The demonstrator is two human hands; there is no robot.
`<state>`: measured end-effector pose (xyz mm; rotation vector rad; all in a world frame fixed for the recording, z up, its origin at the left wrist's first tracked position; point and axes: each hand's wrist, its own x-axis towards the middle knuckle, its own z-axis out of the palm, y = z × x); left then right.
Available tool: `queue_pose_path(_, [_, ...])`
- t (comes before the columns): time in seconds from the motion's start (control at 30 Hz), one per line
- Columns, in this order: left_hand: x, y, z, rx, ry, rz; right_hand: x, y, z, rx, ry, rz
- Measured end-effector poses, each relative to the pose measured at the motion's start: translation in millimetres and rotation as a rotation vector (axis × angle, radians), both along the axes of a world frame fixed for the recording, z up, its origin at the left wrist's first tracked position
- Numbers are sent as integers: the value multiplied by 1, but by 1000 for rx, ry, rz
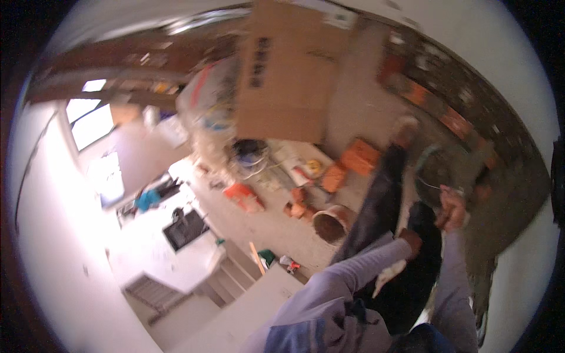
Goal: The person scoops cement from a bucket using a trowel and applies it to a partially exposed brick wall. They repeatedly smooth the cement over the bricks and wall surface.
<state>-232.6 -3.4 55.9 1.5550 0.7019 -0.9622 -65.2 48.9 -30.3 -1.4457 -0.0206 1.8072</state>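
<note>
Head view: right hand [452, 207] curled round thin, pale wire [432, 186] (blurred); left hand [412, 242], grip unclear.

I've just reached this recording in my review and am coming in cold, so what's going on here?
A person is bent over a cluttered floor. Their right hand seems closed on a thin pale wire-like piece beside a dark round tub; blur hides exactly what it is. The left hand is by the dark trousers, its grip unclear. Orange bricks and a bucket are on the floor nearby.
</note>
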Motion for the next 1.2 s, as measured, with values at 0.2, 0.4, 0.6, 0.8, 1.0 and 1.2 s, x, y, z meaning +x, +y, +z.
queue_pose_path(0.2, [-106, -8, 165, 481, 100, 558, -28, 51, 14, -306, 73, -449])
queue_pose_path(0.4, [-150, -150, 136, 254, 304, 1078, -32, 40, 13, -426, -190, -224])
queue_pose_path(0.6, [-160, -172, 125, 377, 291, 1083, -56, 25, -5, -181, -330, -157])
queue_pose_path(0.8, [-162, -178, 113, 351, 370, 1102, -155, 66, 43, -355, -199, -177])
queue_pose_path(1.0, [-198, -177, 124, 367, 291, 1143, -247, 92, 61, -267, -293, -76])
queue_pose_path(1.2, [-196, -179, 121, 315, 296, 1146, -328, 98, 41, -91, -170, 362])
